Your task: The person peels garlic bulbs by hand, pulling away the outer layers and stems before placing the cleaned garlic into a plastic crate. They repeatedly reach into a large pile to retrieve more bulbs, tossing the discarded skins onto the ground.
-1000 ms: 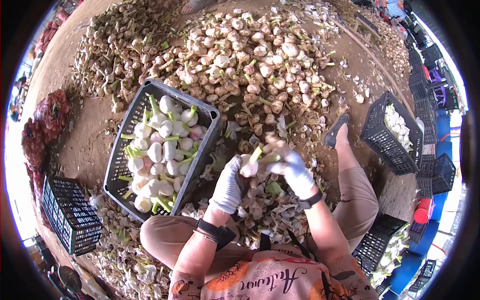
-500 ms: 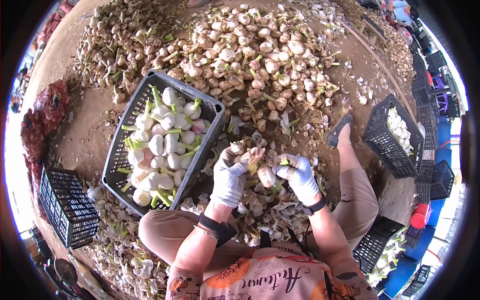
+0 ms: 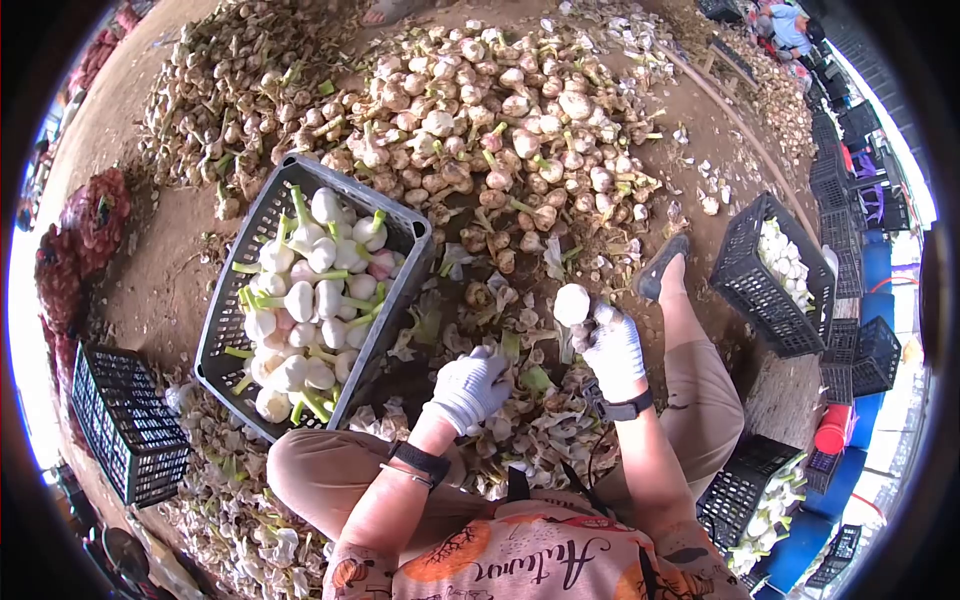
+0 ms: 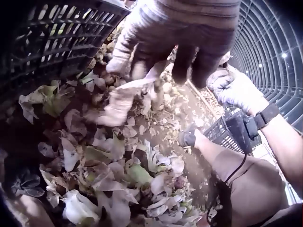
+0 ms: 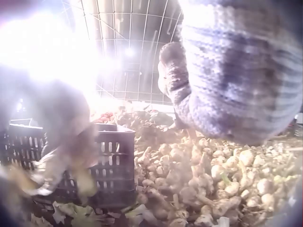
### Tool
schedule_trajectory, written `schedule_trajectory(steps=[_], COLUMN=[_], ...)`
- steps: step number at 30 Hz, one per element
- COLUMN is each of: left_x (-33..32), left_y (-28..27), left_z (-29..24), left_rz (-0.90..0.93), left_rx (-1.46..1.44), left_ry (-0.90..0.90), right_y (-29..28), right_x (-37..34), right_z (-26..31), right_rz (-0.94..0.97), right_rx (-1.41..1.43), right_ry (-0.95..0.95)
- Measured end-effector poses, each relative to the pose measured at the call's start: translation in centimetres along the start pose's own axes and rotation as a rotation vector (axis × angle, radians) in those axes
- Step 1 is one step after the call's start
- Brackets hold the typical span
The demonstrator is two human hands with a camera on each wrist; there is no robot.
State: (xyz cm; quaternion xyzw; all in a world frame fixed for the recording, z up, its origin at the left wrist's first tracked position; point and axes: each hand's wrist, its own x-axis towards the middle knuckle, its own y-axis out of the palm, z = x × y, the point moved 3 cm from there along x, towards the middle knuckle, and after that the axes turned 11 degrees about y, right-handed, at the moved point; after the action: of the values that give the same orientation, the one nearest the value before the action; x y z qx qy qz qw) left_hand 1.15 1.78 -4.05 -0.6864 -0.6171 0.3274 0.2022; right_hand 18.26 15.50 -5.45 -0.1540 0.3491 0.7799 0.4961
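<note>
Right of the garlic-filled crate (image 3: 357,187), the right hand (image 3: 612,350) pinches a garlic bulb (image 3: 573,304), left hand (image 3: 468,388) open and apart; looks like peeling's nearly done, so crating it gently probably comes next.

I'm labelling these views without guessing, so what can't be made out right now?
- Garlic bulb in the right hand: hidden by that hand, right wrist view.
- Whether the left hand touches the loose peel: motion blur, left wrist view.
- Large crate's floor: under bulbs, head view.
</note>
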Motion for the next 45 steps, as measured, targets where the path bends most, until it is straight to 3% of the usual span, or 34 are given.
schedule_trajectory(steps=[1, 3, 5, 6, 8, 13, 15, 18, 20, 21, 23, 24, 26, 28, 31, 33, 36, 38, 39, 40, 42, 44, 45], left_x=[0.1, 0.6, 0.6, 0.6, 0.4, 0.4, 0.4, 0.6, 0.7, 0.7, 0.8, 0.8, 1.0, 0.9, 0.8, 0.7, 0.6, 0.7, 0.6, 0.8, 0.4, 0.0, 0.0], left_y=[-0.4, -1.9, -2.9, -2.8, -2.8, -2.8, -2.4, -2.3, -2.5, -2.4, -1.7, -2.1, -2.9, -2.9, -3.3, -2.3, -1.6, -2.0, -1.7, -0.9, 0.2, 0.9, 1.4], left_z=[-0.4, -1.2, -2.1, -2.1, -2.3, -1.2, 0.1, 1.4, 0.5, 0.4, 0.5, 0.1, -1.1, -1.4, -1.6, -0.1, 1.0, 1.0, 0.9, 1.1, 1.2, 1.5, 1.5], left_rz=[-0.205, -0.255, -0.386, -0.387, -0.438, -0.485, -0.46, -0.348, -0.571, -0.569, -0.451, -0.451, -0.383, -0.388, -0.266, -0.3, -0.384, -0.459, -0.421, -0.408, -0.367, -0.314, -0.251], left_rx=[-0.06, -0.155, -0.235, -0.233, -0.144, -0.301, -0.313, -0.197, 0.043, 0.044, -0.951, -0.95, -1.241, -1.232, -1.128, -1.161, -1.147, -1.439, -1.63, -1.743, -1.622, -1.521, -1.48], left_ry=[0.06, 0.056, 0.086, 0.076, 0.12, 0.018, -0.048, -0.197, 0.024, 0.025, -0.083, -0.085, -0.028, -0.072, -0.081, -0.142, -0.198, -0.192, -0.323, -0.302, -0.44, -0.527, -0.523], right_y=[-0.3, 1.7, 4.4, 5.0, 5.3, 6.6, 5.9, 4.6, 4.3, 4.4, 4.5, 4.7, 5.2, 6.1, 7.5, 6.9, 5.8, 6.0, 5.8, 6.3, 5.1, 2.0, 1.4], right_x=[0.0, -1.0, -2.0, -1.9, -2.1, -3.2, -3.4, -3.1, -3.0, -3.0, -3.2, -3.3, -3.5, -3.7, -4.0, -3.7, -2.9, -3.0, -2.8, -2.9, -1.8, 2.7, 4.3], right_z=[-0.5, -0.5, -0.4, -1.0, -1.9, -1.6, -2.0, -2.0, -1.9, -1.7, -1.5, -1.1, -0.8, -0.5, -0.4, -0.5, -1.1, -0.9, -1.3, -1.8, -3.0, -4.6, -4.2], right_rz=[-0.016, -0.026, -0.051, -0.046, -0.255, -0.234, -0.015, -0.032, -0.083, -0.112, -0.139, -0.099, -0.059, -0.211, -0.216, -0.234, -0.151, -0.141, -0.005, 0.125, 0.156, -0.017, -0.163], right_rx=[0.098, 0.197, 0.108, 0.108, -0.018, -0.115, 0.094, 0.208, 0.238, 0.211, 0.184, 0.091, -0.002, -0.183, -0.12, -0.067, 0.085, -0.081, -0.229, -0.208, -0.171, -0.298, -0.465], right_ry=[0.085, 0.182, 0.114, 0.123, 0.109, 0.118, 0.244, 0.369, 0.365, 0.352, 0.343, 0.307, 0.271, 0.146, 0.139, 0.141, 0.214, 0.161, 0.15, 0.151, 0.274, -0.074, 0.204])
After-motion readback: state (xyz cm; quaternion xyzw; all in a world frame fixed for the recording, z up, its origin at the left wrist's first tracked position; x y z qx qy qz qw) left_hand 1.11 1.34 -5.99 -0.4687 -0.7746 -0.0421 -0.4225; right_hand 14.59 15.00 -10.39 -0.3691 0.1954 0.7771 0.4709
